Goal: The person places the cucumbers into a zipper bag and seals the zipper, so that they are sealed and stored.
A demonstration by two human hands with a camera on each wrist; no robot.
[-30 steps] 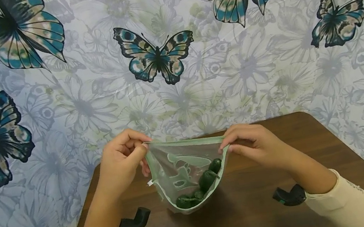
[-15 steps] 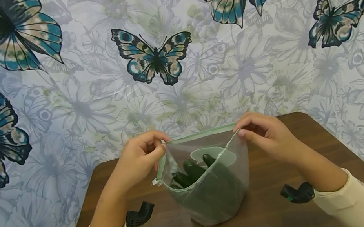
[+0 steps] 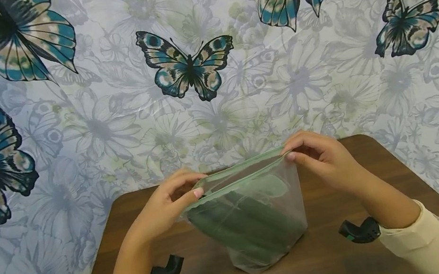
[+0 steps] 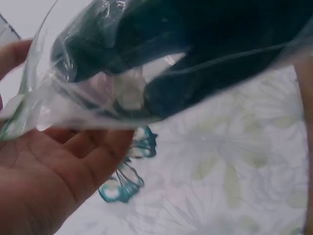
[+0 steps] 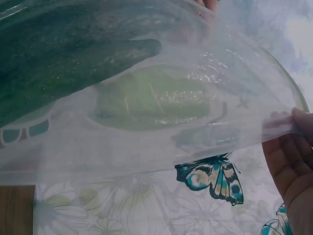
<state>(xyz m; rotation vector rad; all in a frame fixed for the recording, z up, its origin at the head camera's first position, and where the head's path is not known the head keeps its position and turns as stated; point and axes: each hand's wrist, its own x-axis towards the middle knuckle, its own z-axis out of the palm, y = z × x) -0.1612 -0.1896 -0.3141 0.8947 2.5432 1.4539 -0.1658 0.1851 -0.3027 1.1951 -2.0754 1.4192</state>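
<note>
A clear zip bag [image 3: 294, 209] with a pale green rim stands on the table in the head view, its mouth a narrow slit. Several dark green cucumbers [image 3: 238, 225] lie slanted inside it, seen through the plastic. At the left end of the rim, my left hand [image 3: 163, 208] grips it with the thumb in front. My right hand [image 3: 328, 160] pinches the right top corner between thumb and fingers. The left wrist view shows dark cucumbers [image 4: 205, 44] above the palm and a whitish tab [image 4: 12, 106] at the bag's corner. Bumpy cucumber skin [image 5: 63, 68] fills the right wrist view's upper left.
The brown wooden table [image 3: 342, 261] lies under the bag and both forearms. Behind it hangs a floral cloth [image 3: 116, 139] with printed butterflies [image 3: 190, 67]. Black wrist devices [image 3: 167, 270] show at both sleeve cuffs.
The bag has swung from tilted toward me to upright, and its mouth has narrowed. The left hand has moved right along the rim; the right hand has risen and moved slightly right.
</note>
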